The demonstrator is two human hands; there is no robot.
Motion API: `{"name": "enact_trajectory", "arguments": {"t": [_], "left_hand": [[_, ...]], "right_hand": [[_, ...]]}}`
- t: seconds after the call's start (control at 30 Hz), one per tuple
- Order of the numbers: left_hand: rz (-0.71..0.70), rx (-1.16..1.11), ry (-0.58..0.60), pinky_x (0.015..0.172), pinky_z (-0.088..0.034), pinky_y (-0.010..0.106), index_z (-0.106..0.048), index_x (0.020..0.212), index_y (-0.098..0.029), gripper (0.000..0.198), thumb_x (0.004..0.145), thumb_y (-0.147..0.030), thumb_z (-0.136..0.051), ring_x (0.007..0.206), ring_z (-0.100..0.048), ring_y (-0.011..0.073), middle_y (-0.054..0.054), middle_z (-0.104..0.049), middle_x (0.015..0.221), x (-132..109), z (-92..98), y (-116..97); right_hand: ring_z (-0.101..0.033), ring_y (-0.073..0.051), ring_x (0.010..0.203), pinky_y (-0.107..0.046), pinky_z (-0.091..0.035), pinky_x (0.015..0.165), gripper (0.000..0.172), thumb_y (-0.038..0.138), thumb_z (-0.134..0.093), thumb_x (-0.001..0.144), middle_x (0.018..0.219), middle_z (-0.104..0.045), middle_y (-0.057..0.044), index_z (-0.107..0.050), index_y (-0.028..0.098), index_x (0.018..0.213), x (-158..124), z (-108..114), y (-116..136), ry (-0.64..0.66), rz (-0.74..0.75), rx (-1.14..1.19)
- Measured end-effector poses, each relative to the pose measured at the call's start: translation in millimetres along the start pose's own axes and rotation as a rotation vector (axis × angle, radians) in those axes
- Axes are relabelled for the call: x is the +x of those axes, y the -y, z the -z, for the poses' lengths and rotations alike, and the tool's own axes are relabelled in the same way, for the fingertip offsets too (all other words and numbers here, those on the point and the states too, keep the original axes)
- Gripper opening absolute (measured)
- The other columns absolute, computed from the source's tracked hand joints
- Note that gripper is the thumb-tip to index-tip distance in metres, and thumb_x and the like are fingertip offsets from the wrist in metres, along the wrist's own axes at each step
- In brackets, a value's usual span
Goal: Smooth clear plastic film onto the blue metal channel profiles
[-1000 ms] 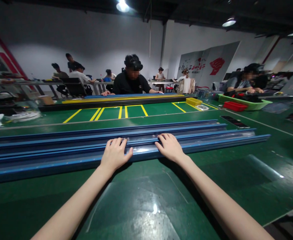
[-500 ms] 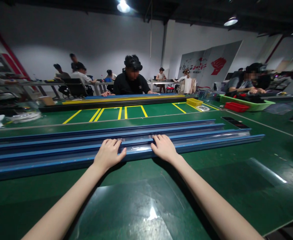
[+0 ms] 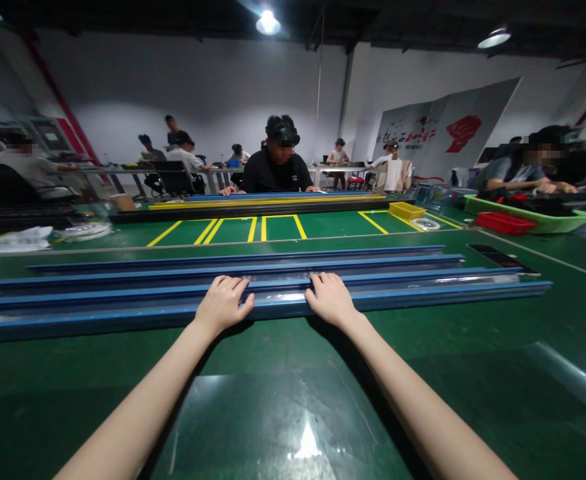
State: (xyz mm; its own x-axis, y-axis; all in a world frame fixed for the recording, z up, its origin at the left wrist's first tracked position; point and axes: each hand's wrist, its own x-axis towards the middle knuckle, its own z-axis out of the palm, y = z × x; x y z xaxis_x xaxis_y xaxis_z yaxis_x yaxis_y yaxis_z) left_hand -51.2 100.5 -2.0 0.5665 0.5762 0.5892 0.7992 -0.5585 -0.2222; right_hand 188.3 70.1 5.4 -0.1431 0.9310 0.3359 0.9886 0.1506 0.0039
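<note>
Several long blue channels lie side by side across the green table. My left hand [image 3: 223, 303] rests on the nearest blue channel [image 3: 403, 298], left of the middle, its fingers over the upper edges and its thumb apart. To the right, my right hand [image 3: 331, 298] rests on the same channel in a mirrored pose, fingers bent over the edge and thumb toward the other hand. Shiny clear film shows inside the channel between my hands. The fingertips partly hide behind the channel edge. A clear sheet [image 3: 253, 407] lies on the table between my forearms.
Across the green table [image 3: 473, 347], a person in black [image 3: 277, 167] sits behind yellow and black strips. At the right are a phone [image 3: 503, 259], a yellow tray [image 3: 407, 211], a red tray [image 3: 505, 223] and a green basket [image 3: 567, 223]. Yellow tape lines mark the far part.
The camera view has turned slightly left, so the surroundings appear farther right. Both hands remain on the channel in nearly the same pose.
</note>
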Motion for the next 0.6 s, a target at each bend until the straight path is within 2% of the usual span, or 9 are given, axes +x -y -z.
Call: {"name": "enact_trajectory", "arguments": {"t": [0.23,0.6], "left_hand": [[0.020,0.004,-0.010,0.082,-0.038,0.038,-0.061,0.095,-0.012,0.034,0.079,-0.027,-0.035,0.081,-0.058,0.0208,0.009,-0.065,0.090,2.1,-6.8,12.6],[0.094,-0.030,0.059,0.081,-0.039,0.036,-0.060,0.095,-0.015,0.034,0.077,-0.027,-0.035,0.086,-0.057,0.0206,0.008,-0.065,0.094,4.2,-9.5,25.3]], "right_hand": [[-0.047,-0.023,0.092,-0.034,-0.027,0.084,0.037,0.027,-0.030,0.079,0.097,-0.057,-0.013,-0.053,0.010,0.102,13.6,-2.3,9.0,0.021,-0.025,0.009],[-0.047,-0.024,0.095,-0.035,-0.027,0.086,0.040,0.028,-0.029,0.081,0.101,-0.056,-0.015,-0.051,0.009,0.108,24.7,-5.3,18.1,0.017,-0.021,0.036]]}}
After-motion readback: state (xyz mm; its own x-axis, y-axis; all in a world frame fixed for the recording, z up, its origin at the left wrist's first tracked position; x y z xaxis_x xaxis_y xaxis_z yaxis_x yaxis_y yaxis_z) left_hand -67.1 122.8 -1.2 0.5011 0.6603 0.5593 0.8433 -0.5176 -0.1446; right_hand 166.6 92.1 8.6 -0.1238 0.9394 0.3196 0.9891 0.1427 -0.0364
